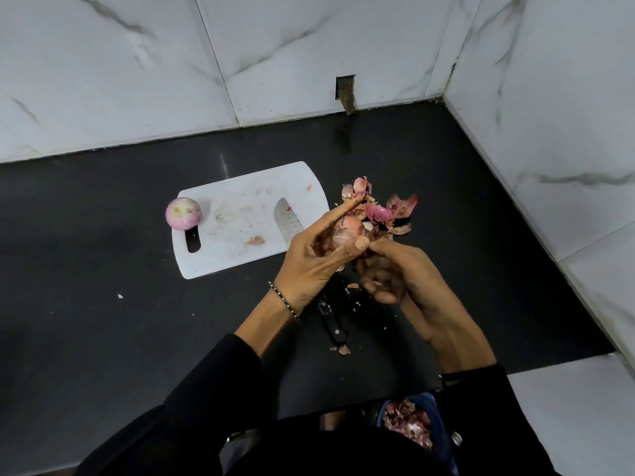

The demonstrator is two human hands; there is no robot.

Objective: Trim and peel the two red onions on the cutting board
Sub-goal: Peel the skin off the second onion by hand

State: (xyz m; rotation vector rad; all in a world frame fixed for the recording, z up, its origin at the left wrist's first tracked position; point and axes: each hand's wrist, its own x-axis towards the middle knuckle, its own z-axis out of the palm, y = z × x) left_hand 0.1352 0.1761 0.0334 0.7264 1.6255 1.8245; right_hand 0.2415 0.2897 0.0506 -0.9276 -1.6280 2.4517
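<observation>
The left hand (309, 259) gripped a partly skinned red onion (347, 231), thumb pressed on its near side and fingers curled behind it, the forefinger sticking out straight toward one o'clock. The right hand (398, 273) sat just at four o'clock from it, fingers curled, its tips meeting the onion beside the left thumb; whether they pinched a strip of skin could not be told. A beaded bracelet (285, 302) circled the left wrist, and both arms wore dark sleeves. Under the hands lay a knife (287, 219), its blade resting on the white cutting board (240, 207) and its black handle pointing toward six o'clock on the black counter (103, 286). The second onion (183, 213), already peeled, stood at the board's nine o'clock edge, above the handle slot. A heap of papery peels (388, 211) lay on the counter at one o'clock from the hands, just off the board's three o'clock side. At six o'clock, below the counter edge, a bin (409, 424) held more peels. Marbled white tiles (309, 46) backed the counter at twelve and three o'clock.
</observation>
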